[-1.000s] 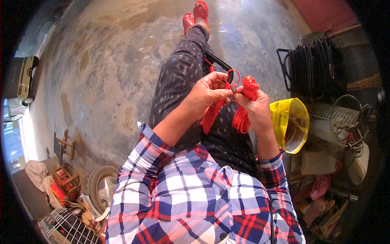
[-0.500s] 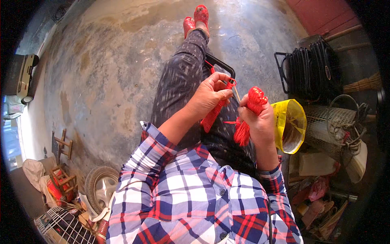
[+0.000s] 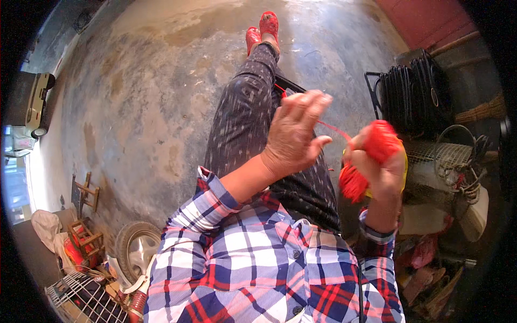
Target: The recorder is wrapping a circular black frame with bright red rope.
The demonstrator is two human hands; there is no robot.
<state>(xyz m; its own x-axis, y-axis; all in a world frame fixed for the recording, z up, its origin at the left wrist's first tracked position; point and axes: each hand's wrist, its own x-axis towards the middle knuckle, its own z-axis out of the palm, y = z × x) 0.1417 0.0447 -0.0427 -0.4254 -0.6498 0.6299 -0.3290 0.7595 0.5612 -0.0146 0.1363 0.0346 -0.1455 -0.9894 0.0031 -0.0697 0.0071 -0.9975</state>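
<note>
Red cord bundle [image 3: 381,141] (a bit blurred) is clamped in the right hand [image 3: 381,171]; left hand [image 3: 294,135] spread apart

We hold our hands apart, the right slightly lower. Left forearm [image 3: 245,180]: slants up to the right; left hand [image 3: 292,135] shows its back, fingers extended close together and blurred at the tips, thumb spread. Right forearm [image 3: 383,214]: rises steeply; right hand [image 3: 389,175], blurred, has fingers curled inward.

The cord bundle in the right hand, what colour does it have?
The cord bundle is bright red; the head view shows it best.
</note>
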